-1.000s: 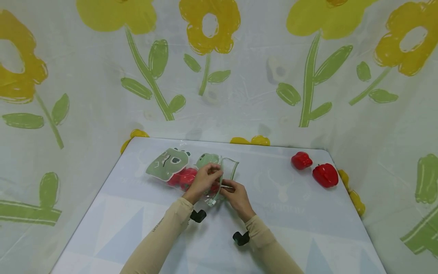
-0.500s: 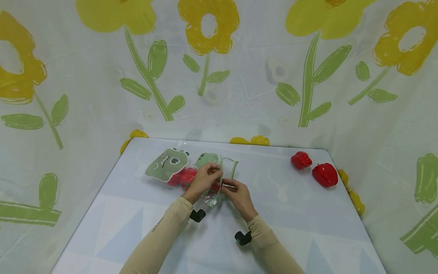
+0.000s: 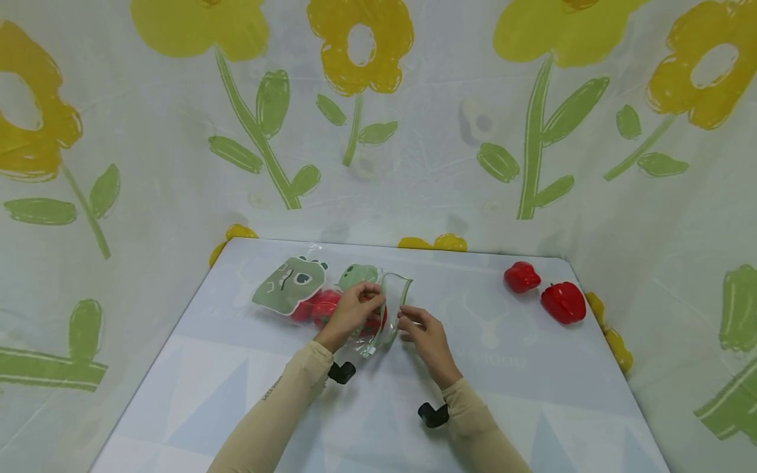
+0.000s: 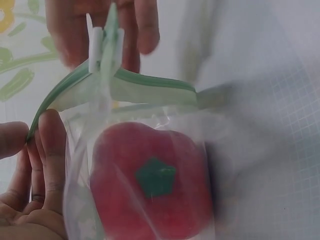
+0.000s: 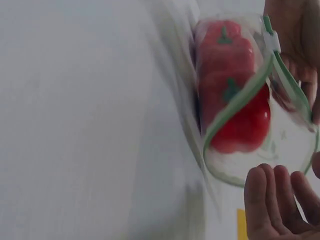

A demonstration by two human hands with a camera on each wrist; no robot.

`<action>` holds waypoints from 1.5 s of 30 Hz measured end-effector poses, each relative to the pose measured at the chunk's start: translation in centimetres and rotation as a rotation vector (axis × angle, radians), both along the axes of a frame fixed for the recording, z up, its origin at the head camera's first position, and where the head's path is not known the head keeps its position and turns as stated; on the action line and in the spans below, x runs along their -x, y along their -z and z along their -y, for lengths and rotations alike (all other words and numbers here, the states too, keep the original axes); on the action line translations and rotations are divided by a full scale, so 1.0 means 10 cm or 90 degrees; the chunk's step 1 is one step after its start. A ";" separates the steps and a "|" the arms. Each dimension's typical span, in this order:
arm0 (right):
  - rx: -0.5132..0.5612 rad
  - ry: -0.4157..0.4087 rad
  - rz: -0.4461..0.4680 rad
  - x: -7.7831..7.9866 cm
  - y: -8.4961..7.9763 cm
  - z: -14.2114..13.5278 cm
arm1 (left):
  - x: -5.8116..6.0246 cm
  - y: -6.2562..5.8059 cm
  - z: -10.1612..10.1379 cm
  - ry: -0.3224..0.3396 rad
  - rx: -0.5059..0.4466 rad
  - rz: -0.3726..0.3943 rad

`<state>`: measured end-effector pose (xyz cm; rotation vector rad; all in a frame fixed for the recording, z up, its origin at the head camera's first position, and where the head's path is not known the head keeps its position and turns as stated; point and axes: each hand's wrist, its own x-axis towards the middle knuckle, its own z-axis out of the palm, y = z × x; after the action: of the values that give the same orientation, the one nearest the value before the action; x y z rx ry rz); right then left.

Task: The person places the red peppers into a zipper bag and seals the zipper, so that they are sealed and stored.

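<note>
A clear zip bag (image 3: 389, 328) with a green rim lies at mid table, its mouth parted, a white slider (image 5: 272, 42) on the seal. Red bell peppers (image 5: 240, 125) show through its film. My left hand (image 3: 350, 314) pinches one side of the rim between thumb and fingers. Just right of the mouth is my right hand (image 3: 427, 338), fingers apart from the thumb and fingertips right at the opposite rim; nothing is gripped there. Green cartoon-face prints (image 3: 290, 286) show at the left and behind the left hand, which hides part of the peppers.
Two loose red bell peppers, a smaller one (image 3: 522, 277) and a larger one (image 3: 564, 303), lie at the table's back right. A flower-patterned curtain (image 3: 437, 164) surrounds the pale table (image 3: 503, 420). Black wrist cameras (image 3: 434, 415) hang below the wrists.
My right hand has left the near side of the bag's mouth and shifted a little right; the mouth now gapes and the pepper inside shows more. The left hand keeps its place.
</note>
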<state>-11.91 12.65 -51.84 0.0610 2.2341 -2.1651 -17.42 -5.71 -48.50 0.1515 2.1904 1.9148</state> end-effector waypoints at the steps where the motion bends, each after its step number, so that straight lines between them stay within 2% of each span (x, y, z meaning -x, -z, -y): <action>1: -0.002 0.014 -0.001 0.00 -0.01 -0.03 | -0.02 -0.05 0.00 0.003 0.002 0.001; 4: -0.014 0.061 -0.011 0.00 -0.03 -0.17 | -0.09 -0.20 0.01 0.011 0.000 0.001; 7: -0.025 0.102 -0.029 0.01 -0.06 -0.34 | -0.08 -0.16 0.01 0.000 -0.002 -0.001; 11: -0.040 0.133 -0.061 -0.01 -0.11 -0.58 | 0.01 0.03 0.01 -0.012 -0.001 0.005; 19: -0.085 0.212 -0.103 -0.07 -0.12 -1.03 | 0.00 0.04 0.02 -0.002 -0.013 0.016; 24: -0.106 0.273 -0.105 -0.09 -0.14 -1.28 | 0.00 0.04 0.02 0.001 -0.017 0.018; 35: -0.164 0.362 -0.080 -0.19 -0.17 -1.79 | -0.02 0.01 0.02 0.010 -0.016 0.016; 40: -0.209 0.437 -0.060 -0.19 -0.16 -1.98 | -0.01 0.01 0.03 0.017 -0.020 0.013; 45: -0.226 0.502 -0.054 -0.19 -0.15 -2.17 | 0.00 0.01 0.04 0.016 -0.020 0.022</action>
<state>-9.97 34.32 -50.32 1.0334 2.9656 -1.9944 -17.45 -6.13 -48.58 0.1503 2.1270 1.9249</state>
